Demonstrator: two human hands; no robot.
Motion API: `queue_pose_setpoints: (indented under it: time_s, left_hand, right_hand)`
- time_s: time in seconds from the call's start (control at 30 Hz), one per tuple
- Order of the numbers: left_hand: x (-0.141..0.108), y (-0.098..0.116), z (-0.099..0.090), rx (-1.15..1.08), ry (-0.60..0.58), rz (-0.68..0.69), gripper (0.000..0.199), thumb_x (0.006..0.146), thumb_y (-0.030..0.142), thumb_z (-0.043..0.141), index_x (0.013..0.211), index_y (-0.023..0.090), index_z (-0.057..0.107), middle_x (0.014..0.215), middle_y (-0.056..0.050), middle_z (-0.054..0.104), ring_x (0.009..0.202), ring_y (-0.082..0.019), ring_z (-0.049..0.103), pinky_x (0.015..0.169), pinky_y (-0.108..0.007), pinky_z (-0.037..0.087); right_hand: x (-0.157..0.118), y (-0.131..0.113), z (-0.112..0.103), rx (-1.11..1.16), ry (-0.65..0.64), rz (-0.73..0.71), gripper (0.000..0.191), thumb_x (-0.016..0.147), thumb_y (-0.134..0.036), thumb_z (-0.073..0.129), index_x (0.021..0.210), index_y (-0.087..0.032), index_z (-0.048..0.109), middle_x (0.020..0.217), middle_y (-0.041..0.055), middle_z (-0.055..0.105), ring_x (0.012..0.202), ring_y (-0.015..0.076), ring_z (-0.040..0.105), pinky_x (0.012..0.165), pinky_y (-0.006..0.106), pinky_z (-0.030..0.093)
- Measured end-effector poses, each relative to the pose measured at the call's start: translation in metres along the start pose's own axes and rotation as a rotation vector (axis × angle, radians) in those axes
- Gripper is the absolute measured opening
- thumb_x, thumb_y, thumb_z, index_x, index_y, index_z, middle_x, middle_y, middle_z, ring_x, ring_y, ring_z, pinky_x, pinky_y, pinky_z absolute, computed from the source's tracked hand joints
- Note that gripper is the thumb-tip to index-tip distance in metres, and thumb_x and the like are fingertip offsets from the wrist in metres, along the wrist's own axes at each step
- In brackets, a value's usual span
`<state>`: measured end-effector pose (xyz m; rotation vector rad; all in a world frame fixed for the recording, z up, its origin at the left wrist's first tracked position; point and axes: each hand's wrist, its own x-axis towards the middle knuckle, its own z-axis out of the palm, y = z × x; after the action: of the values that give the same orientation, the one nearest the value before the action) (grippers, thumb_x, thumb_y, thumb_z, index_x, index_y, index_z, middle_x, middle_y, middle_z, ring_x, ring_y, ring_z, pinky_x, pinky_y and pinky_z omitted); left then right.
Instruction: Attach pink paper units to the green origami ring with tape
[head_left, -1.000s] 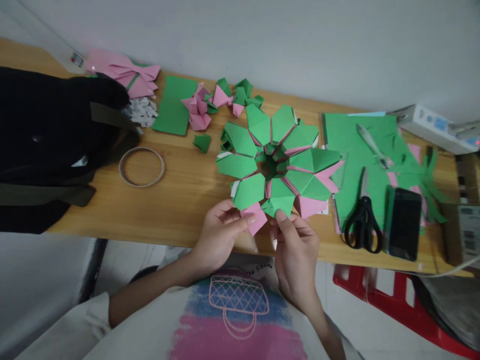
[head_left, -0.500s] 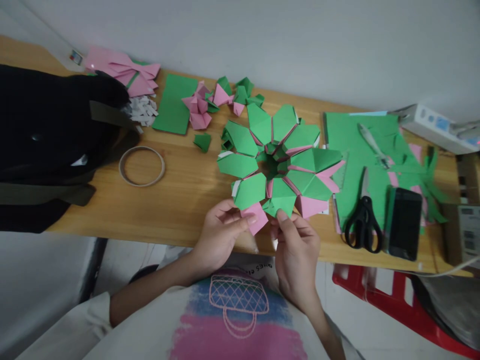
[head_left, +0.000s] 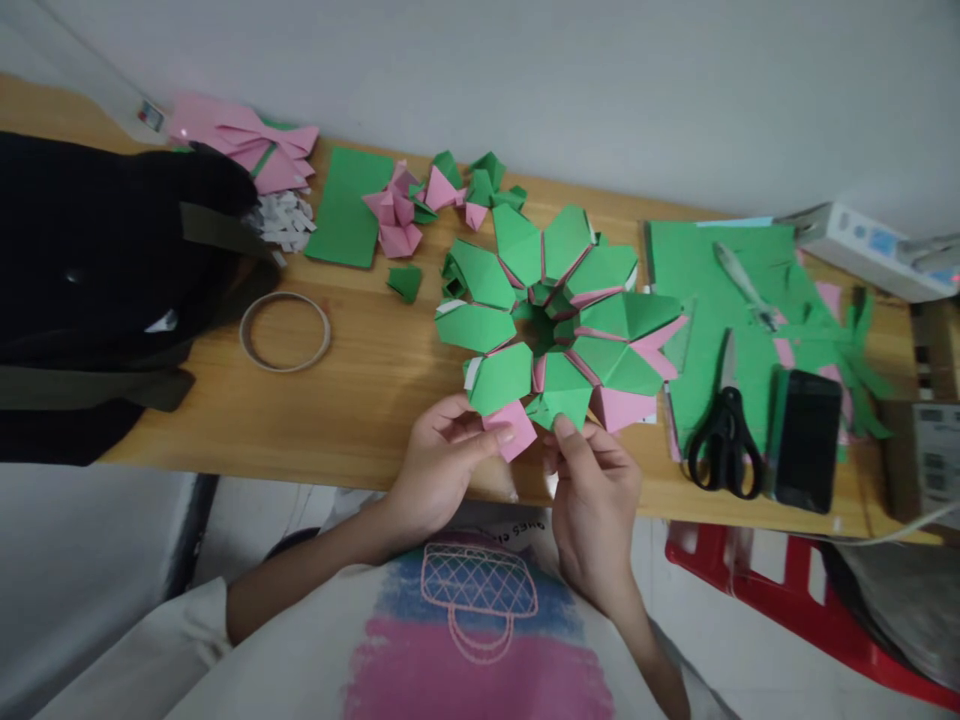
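Observation:
A ring-shaped paper model (head_left: 559,385) of green petals with pink folds is held above the table near its front edge, its open centre facing up. My left hand (head_left: 442,465) pinches a pink paper flap (head_left: 510,430) at the model's lower left, thumb on top. Beside it, my right hand (head_left: 596,490) grips the tip of the lowest green petal between thumb and fingers. The undersides of both grips are hidden.
Scissors (head_left: 726,440), a phone (head_left: 806,440) and green sheets (head_left: 675,260) lie right. A tape ring (head_left: 285,368), black bag (head_left: 97,280) and green card (head_left: 349,207) are left. Folded pieces (head_left: 397,220) lie behind the model. A red stool (head_left: 780,610) stands below.
The camera view has shifted very slightly. Both hands keep their grips on the paper model, with no other clear change.

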<state>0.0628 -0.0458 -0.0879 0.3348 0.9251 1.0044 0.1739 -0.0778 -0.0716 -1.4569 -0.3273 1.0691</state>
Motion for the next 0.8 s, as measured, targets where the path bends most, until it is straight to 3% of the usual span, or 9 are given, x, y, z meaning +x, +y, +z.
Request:
queue_pose_setpoints:
  time_s: [0.4,0.63,0.8]
  left_hand:
    - [0.0003,0.0027,0.0027,-0.026,-0.005,-0.030,0.028,0.054,0.017,0.091,0.077,0.019,0.075,0.072,0.002,0.073,0.068,-0.008,0.065,0.069,-0.018,0.052]
    - [0.0008,0.0031,0.0012,-0.038,0.001,-0.037,0.024,0.060,0.026,0.088,0.075,0.017,0.072,0.076,-0.002,0.074,0.074,-0.017,0.070,0.072,-0.031,0.056]
    - [0.0016,0.0028,0.0007,-0.029,-0.004,-0.042,0.023,0.062,0.026,0.087,0.077,0.017,0.073,0.077,-0.003,0.074,0.074,-0.017,0.070,0.072,-0.031,0.056]
  right_hand:
    - [0.0004,0.0019,-0.0017,-0.041,0.001,-0.022,0.031,0.070,-0.035,0.079,0.054,-0.019,0.058,0.048,-0.0058,0.050,0.048,0.0079,0.040,0.048,0.024,0.030]
    - [0.0003,0.0028,-0.0041,-0.057,-0.017,-0.034,0.031,0.072,-0.036,0.078,0.055,-0.019,0.059,0.048,-0.0057,0.049,0.049,0.0082,0.040,0.050,0.024,0.030]
    - [0.0007,0.0031,-0.0047,-0.065,-0.019,-0.037,0.032,0.072,-0.035,0.078,0.053,-0.019,0.058,0.048,-0.0059,0.049,0.049,0.0079,0.040,0.050,0.024,0.029]
